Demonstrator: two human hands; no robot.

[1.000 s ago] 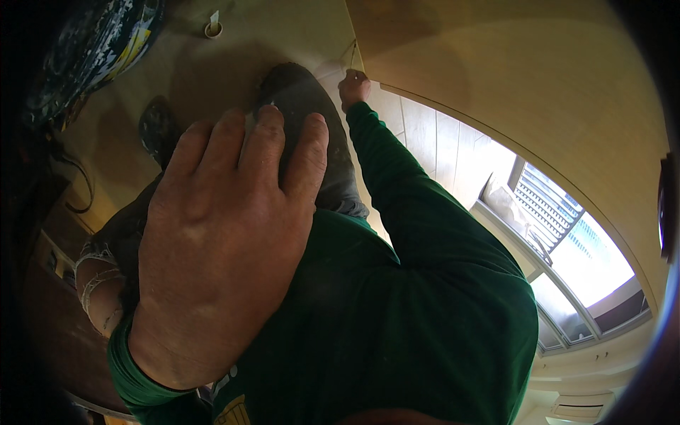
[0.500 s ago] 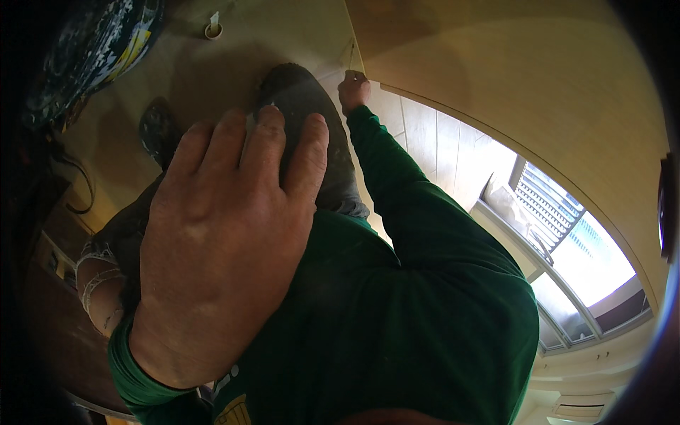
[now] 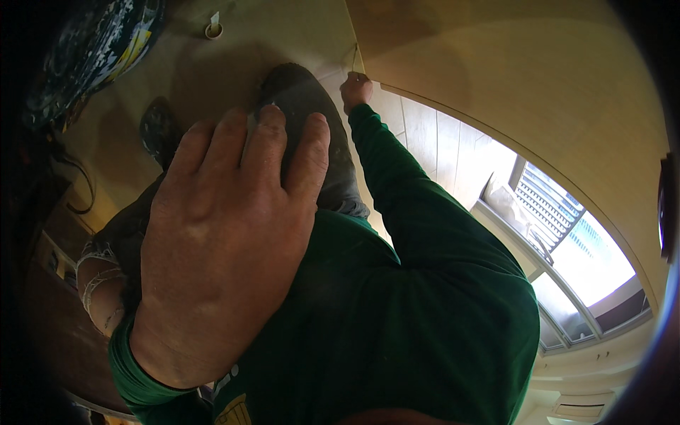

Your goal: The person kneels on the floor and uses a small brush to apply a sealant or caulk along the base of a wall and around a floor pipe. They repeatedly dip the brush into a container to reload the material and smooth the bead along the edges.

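Note:
Close in front of me, my left hand [image 3: 227, 241] shows its back, with its fingers stretched out and slightly apart. Nothing is visible in it, though its palm side is hidden. Farther off, my right hand [image 3: 356, 92] is closed around a thin stick-like tool [image 3: 354, 57], too small to name more exactly. That tool points away from me along the edge of a large pale wooden panel [image 3: 496, 64]. Whether its tip touches the panel, I cannot tell.
A small round cup [image 3: 213, 32] with a pale strip in it stands on the floor. A dark, paint-spattered bulky thing [image 3: 92, 57] is at the far left, with a dark cable [image 3: 91, 188] nearby. My bent leg [image 3: 333, 163] lies between my hands. At right is a bright window [image 3: 588, 248].
My right hand has shifted slightly to the right, and the thin tool leans a little more to the right. My left hand has hardly moved.

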